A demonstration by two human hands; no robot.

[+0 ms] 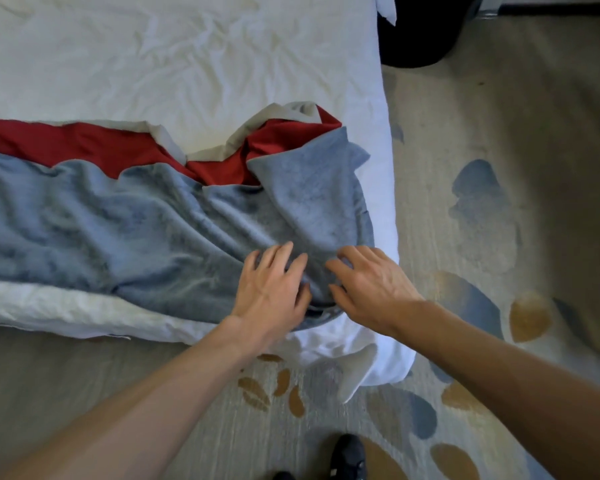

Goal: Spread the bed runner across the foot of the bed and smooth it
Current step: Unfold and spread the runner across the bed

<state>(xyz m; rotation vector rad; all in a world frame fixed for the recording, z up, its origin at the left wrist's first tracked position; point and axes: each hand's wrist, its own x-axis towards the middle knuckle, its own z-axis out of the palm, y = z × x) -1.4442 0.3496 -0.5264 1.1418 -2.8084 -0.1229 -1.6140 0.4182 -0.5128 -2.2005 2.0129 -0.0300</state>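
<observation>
On bed runner: left hand, right hand

Blue-grey, red-backed bed runner; white sheet

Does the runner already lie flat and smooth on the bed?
No, the runner is bunched in folds, with its red side turned up along the far edge.

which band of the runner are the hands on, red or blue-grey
The blue-grey band, the wide one nearest the person: left hand and right hand both rest on it. The red band beyond is untouched.
</observation>
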